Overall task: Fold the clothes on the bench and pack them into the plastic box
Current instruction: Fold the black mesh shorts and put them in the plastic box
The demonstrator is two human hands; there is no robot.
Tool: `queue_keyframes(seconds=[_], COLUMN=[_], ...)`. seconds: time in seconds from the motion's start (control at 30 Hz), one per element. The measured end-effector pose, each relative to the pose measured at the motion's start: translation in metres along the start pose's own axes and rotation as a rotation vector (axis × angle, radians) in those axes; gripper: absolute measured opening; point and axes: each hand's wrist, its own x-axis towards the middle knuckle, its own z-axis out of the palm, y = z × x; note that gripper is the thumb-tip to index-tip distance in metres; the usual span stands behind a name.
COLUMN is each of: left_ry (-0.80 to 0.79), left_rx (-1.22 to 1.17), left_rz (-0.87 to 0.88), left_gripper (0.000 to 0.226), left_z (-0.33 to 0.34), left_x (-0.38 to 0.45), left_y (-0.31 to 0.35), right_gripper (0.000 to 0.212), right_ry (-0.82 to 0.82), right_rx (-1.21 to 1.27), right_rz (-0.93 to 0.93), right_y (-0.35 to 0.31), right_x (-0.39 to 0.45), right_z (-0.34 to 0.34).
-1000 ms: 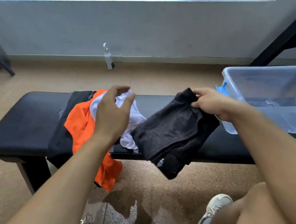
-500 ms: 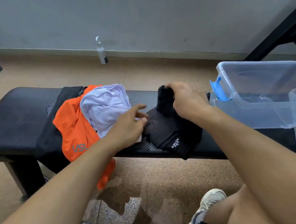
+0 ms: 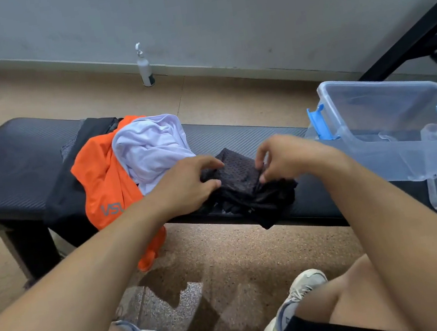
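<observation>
Hands at work on black mesh shorts (image 3: 245, 186) at table (image 3: 12, 170) centre: left hand (image 3: 186, 186) and right hand (image 3: 286, 158) each pinch the fabric with curled fingers. Orange shirt (image 3: 100, 186) and white shirt (image 3: 151, 146) lie at 9 o'clock of the shorts; plastic box (image 3: 390, 126) stands at 3 o'clock.

One head-worn view — looking forward and down, close over the bench (image 3: 18, 169).
</observation>
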Motion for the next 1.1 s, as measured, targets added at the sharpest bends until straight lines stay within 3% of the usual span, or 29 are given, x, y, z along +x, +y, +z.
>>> queue_keyframes(seconds=[0.1,0.17,0.27,0.4,0.57,0.7,0.77,0.87,1.1], left_ry=[-0.111,-0.176,-0.104,0.126,0.308,0.185,0.093,0.097,0.112], left_rx=[0.130,0.270,0.426,0.483,0.456,0.458,0.471,0.428,0.340], left_rz=[0.094,0.135,0.234,0.324,0.259,0.151,0.134,0.124,0.156], left_gripper=[0.047,0.058,0.060,0.032,0.029,0.028,0.034,0.038,0.050], left_z=[0.009,0.015,0.017,0.008,0.000,0.004,0.005,0.000,-0.009], left_x=[-0.001,-0.001,0.000,0.008,0.018,0.018,0.016,0.014,0.009], left_y=[0.000,-0.003,-0.007,-0.007,-0.009,-0.018,-0.021,-0.020,-0.018], right_gripper=[0.034,0.039,0.037,0.044,0.067,0.085,0.073,0.054,0.053], right_ry=[-0.325,-0.355,-0.221,0.141,0.111,0.074,0.127,0.276,0.304], right_rx=[0.044,0.065,0.047,-0.095,-0.018,-0.239,-0.366,-0.473,-0.529], right_rz=[0.083,0.079,0.017,-0.103,-0.154,-0.099,-0.102,-0.134,-0.154], right_y=[-0.001,-0.005,-0.010,-0.019,-0.027,-0.043,-0.052,-0.060,-0.064], right_x=[-0.005,-0.010,-0.016,-0.020,-0.021,-0.020,-0.021,-0.023,-0.025], right_z=[0.012,0.013,0.009,0.009,0.022,0.051,0.068,0.083,0.093])
